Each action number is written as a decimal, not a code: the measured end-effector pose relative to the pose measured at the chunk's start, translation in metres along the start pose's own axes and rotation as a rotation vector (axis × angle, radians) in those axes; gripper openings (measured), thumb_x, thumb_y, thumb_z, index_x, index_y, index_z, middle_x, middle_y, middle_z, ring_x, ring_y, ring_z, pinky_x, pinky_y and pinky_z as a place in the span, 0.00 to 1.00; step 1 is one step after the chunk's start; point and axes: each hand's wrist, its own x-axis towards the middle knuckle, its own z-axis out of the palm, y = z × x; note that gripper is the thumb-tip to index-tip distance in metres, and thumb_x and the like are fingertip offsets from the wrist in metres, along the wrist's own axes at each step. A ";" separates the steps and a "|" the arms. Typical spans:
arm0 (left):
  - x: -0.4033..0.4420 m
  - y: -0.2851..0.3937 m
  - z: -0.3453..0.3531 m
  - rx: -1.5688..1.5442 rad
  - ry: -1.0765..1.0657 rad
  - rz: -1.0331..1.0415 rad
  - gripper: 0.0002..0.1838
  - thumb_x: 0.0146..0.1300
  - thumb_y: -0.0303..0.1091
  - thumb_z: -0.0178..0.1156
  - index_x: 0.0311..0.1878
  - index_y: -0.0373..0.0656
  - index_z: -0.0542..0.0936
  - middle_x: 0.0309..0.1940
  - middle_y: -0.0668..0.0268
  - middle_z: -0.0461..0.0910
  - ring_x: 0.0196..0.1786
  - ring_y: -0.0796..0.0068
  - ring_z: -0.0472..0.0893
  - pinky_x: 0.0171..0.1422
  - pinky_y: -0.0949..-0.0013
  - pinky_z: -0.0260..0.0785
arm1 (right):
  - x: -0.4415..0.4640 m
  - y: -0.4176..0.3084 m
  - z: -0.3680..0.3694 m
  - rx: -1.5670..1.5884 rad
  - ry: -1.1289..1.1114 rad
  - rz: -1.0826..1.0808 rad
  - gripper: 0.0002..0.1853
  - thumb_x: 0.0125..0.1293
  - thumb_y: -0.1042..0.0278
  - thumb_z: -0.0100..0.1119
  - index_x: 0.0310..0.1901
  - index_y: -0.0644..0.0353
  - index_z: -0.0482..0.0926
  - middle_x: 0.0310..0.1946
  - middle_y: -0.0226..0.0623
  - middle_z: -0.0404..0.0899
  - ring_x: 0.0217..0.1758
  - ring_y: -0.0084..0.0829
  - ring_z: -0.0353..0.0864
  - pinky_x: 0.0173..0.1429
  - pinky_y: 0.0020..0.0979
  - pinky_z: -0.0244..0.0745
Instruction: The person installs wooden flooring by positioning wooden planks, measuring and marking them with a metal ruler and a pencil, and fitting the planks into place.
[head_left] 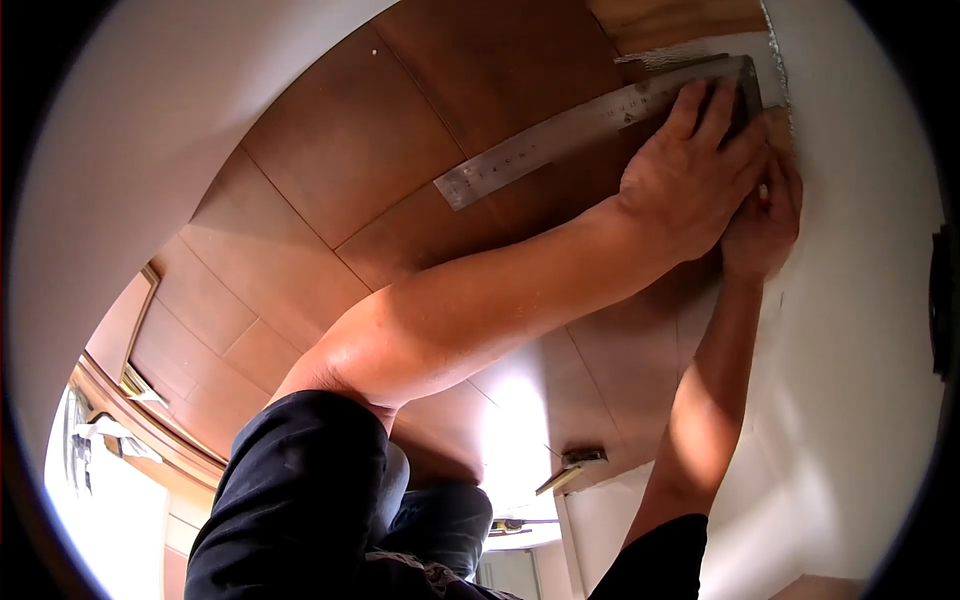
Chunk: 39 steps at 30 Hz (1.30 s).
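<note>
Left hand (690,170) on metal ruler (545,150)

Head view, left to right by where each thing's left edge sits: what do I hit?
White crumpled thing → dark clothing → metal ruler → small dark block → left hand → right hand → dark object at the right edge.

Interior of a building, probably a home, with flooring work in view: brown rectangular floor panels (530,60) meet a plain pale wall (850,330); 1 gap beside the wall shows bare wood (680,22).
</note>
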 end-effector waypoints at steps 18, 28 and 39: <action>0.004 0.007 0.001 0.079 -0.082 -0.006 0.31 0.75 0.50 0.57 0.78 0.51 0.76 0.81 0.64 0.68 0.83 0.39 0.60 0.86 0.31 0.44 | 0.003 -0.004 -0.001 0.086 0.020 0.010 0.19 0.67 0.85 0.65 0.59 0.62 0.88 0.62 0.40 0.86 0.60 0.38 0.88 0.62 0.33 0.86; 0.005 0.005 -0.002 0.054 -0.074 -0.001 0.30 0.74 0.47 0.57 0.76 0.49 0.78 0.80 0.62 0.70 0.83 0.40 0.61 0.85 0.30 0.47 | 0.003 0.000 -0.001 0.057 0.011 0.027 0.21 0.64 0.84 0.65 0.59 0.61 0.88 0.61 0.42 0.86 0.61 0.43 0.88 0.63 0.37 0.85; 0.003 0.008 -0.001 0.084 -0.111 0.006 0.31 0.76 0.46 0.54 0.79 0.49 0.75 0.82 0.62 0.68 0.83 0.38 0.60 0.86 0.28 0.43 | 0.003 -0.001 -0.001 0.039 0.015 -0.001 0.21 0.65 0.83 0.63 0.58 0.61 0.89 0.60 0.43 0.86 0.60 0.43 0.88 0.63 0.38 0.85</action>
